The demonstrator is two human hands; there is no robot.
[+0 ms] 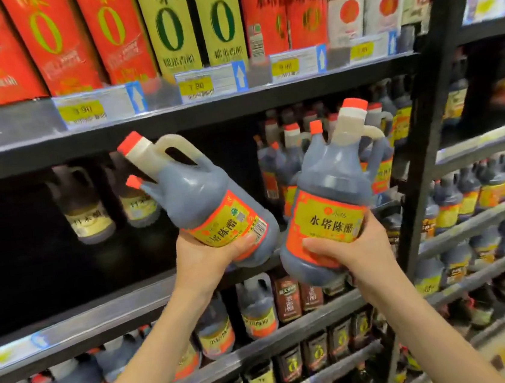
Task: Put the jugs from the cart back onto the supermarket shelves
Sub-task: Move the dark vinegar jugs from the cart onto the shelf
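Step in hand: shelving, mid-carry. The person is holding two jugs up in front of the middle shelf [101, 315]; neither is set down yet.

Left hand [202, 260] is gripping the left jug [207, 190] round its lower body, fingers [244, 242] curled over the label. This jug is leaning, neck to the left. Right hand [358, 245] is gripping the right jug [332, 188] the same way, near upright. The bases are sitting just beside each other. The cart is not showing.

Next move, as judged: both are heading for the dark gap [15, 249] left of the row of matching jugs [285, 156]. The left jug is needing righting first, then each goes in base-flat, label outward.

Appearance: translucent plastic, dark liquid up to the shoulder, orange-red cap, small capped side spout, loop handle, red-and-yellow label. Probably heavy for a one-hand grip.
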